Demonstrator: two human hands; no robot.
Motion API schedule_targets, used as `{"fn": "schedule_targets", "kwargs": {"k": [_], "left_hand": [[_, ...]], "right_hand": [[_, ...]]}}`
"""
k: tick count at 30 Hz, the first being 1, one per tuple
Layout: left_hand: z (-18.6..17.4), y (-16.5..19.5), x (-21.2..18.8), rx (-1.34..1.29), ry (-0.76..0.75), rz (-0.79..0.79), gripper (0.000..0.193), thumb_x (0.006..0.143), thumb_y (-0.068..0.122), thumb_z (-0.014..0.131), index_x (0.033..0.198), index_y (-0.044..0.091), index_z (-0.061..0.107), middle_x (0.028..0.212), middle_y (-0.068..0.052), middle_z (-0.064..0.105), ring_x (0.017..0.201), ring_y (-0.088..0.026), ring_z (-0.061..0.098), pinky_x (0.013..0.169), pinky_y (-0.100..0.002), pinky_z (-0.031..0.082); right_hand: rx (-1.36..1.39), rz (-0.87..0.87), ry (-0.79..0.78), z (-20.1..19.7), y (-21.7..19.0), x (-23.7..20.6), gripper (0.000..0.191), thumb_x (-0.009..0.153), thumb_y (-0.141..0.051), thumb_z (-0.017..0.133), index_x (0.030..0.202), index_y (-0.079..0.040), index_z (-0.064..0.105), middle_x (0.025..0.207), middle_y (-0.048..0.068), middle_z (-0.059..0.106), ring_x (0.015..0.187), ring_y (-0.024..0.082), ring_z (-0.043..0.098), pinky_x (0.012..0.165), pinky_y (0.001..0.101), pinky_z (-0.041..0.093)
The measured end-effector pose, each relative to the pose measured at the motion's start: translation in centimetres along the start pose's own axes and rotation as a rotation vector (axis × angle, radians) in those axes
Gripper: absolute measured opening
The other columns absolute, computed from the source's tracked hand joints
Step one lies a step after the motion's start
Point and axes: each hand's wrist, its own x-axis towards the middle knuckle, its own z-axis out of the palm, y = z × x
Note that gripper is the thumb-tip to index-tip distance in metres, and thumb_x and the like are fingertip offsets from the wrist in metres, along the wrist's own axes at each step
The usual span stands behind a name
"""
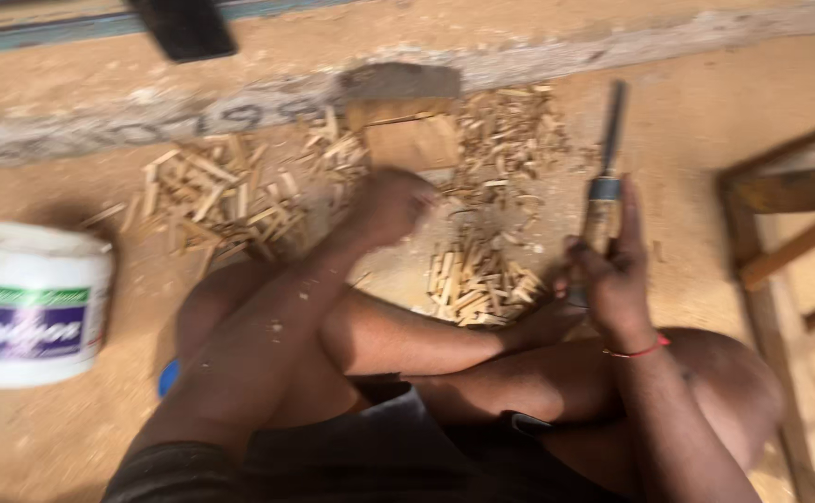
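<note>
Between right-hand fingers (627, 244), chisel (605, 191) gripped upright, blade pointing away, fingers wrapped tight round handle. Right hand (612, 284) wears red wrist band (640, 350). Left hand (390, 205) blurred, fingers curled; hold on anything cannot be told. Just beyond left fingertips: wooden block (412, 140). Between both hands, below fingers: pile of split wood sticks (477, 284). Far left of left fingers: white plastic jar (33, 303). Right of chisel: wooden frame (789, 242).
</note>
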Motion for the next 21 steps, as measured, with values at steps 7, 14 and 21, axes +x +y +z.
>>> {"fn": "schedule_targets", "kwargs": {"k": [7,14,21], "left_hand": [[-5.4,-0.7,-1.0,-0.197,-0.025,-0.235,0.016,0.091,0.022,0.071,0.102,0.012,0.077,0.104,-0.008,0.080,0.094,-0.021,0.077,0.089,-0.038,0.062],[-14.3,-7.2,-4.8,0.627,-0.114,-0.794,0.037,0.106,0.026,0.045,0.106,0.002,0.074,0.112,-0.023,0.073,0.105,-0.037,0.072,0.095,-0.050,0.056],[-12.5,-8.7,-4.7,0.799,-0.129,-0.705,0.028,0.085,0.012,0.059,0.106,0.006,0.075,0.117,-0.017,0.072,0.111,-0.035,0.068,0.090,-0.048,0.057]], "right_hand": [[-0.005,-0.081,-0.053,1.4,-0.2,0.3,0.095,0.098,0.014,0.051,0.177,-0.017,0.006,0.122,0.008,0.063,0.065,0.018,0.060,0.053,0.0331,0.054],[-0.066,-0.059,-0.089,2.6,-0.3,-0.3,0.097,0.097,0.014,0.053,0.175,-0.018,0.005,0.134,0.022,0.054,0.069,0.017,0.062,0.055,0.0316,0.057],[-0.129,-0.098,-0.109,2.9,-1.1,-0.7,0.097,0.096,0.013,0.056,0.172,-0.021,0.005,0.156,0.018,0.046,0.069,0.015,0.063,0.054,0.0300,0.058]]}}
